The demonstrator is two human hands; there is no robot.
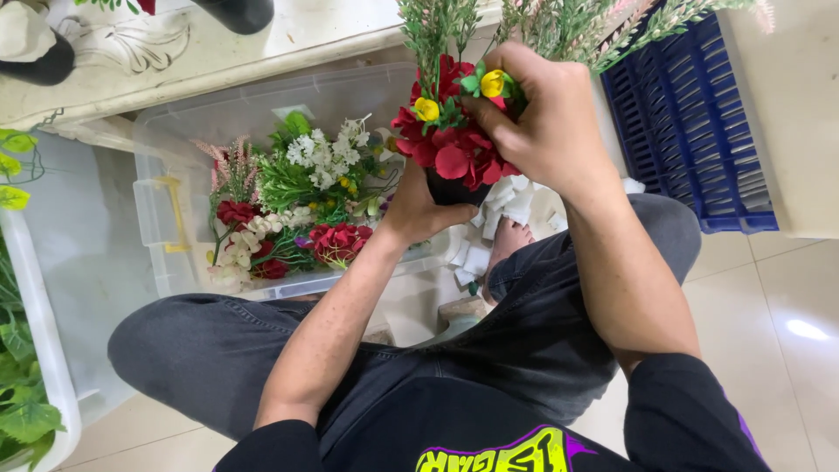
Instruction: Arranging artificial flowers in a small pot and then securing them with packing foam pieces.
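Tight here: clear bin (166, 140) left, blue crate (690, 131) right. My left hand (419, 210) grips black pot (450, 190); right hand (542, 114) fingers closed on red flowers (454, 153).

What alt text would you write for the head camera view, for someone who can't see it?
Seen from above, a seated person's left hand holds a small dark pot of red and yellow artificial flowers while the right hand presses into the blooms. A clear plastic bin of mixed artificial flowers sits beyond the knees, with a blue crate to the right.

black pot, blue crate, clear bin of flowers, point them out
black pot (450, 190), head view, on its dark side wall below the red blooms
blue crate (690, 131), head view, on its slatted wall
clear bin (162, 218), head view, on its left rim
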